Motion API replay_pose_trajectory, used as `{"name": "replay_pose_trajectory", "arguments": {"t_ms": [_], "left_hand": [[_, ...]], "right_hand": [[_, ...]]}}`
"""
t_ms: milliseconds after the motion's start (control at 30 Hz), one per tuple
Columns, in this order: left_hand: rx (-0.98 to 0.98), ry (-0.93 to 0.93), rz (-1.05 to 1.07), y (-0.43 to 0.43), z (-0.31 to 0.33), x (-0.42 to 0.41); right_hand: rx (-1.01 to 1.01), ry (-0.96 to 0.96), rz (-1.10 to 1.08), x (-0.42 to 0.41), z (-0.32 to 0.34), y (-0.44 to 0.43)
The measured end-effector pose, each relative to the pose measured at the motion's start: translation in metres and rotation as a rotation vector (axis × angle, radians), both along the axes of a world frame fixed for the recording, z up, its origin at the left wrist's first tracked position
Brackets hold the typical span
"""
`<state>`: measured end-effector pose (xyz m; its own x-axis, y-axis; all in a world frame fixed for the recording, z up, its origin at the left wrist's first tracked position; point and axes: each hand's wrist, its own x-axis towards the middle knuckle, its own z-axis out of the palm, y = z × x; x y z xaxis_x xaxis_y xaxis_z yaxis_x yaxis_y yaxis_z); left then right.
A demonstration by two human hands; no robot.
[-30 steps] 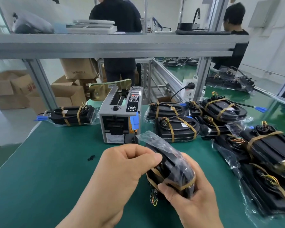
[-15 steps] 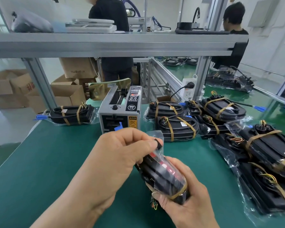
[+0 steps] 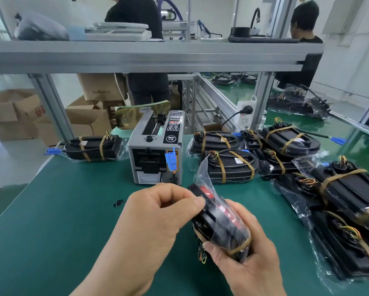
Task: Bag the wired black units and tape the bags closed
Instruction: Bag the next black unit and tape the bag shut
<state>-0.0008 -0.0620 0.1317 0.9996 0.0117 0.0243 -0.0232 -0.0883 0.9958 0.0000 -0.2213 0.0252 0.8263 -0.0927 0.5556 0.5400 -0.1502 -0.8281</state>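
Bag mouth [image 3: 202, 174] flared up versus earlier. Right hand [image 3: 249, 268] grips bagged unit [image 3: 217, 227] in front of tape dispenser [image 3: 155, 150], steadying; left hand [image 3: 155, 216] fingers [image 3: 197, 203] pinch its top edge, likely seating it for taping.

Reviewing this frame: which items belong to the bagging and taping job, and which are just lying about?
Job in hand:
- bagged unit, gripped by left hand and right hand
- tape dispenser
- taped units piled at the right

Lying about:
- cardboard boxes behind the bench
- small black part on the mat
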Motion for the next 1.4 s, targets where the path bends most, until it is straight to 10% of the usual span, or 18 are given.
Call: {"name": "replay_pose_trajectory", "arguments": {"t_ms": [667,1133,1400], "left_hand": [[0.175,-0.136,0.080,-0.002,-0.004,0.002],[-0.234,0.020,0.075,-0.001,-0.019,0.012],[0.014,-0.031,0.106,-0.002,-0.037,0.007]], "right_hand": [[-0.028,-0.061,0.005,-0.001,0.002,-0.001],[-0.067,-0.102,-0.010,0.006,-0.002,0.002],[-0.053,0.010,-0.028,0.007,-0.004,0.000]]}}
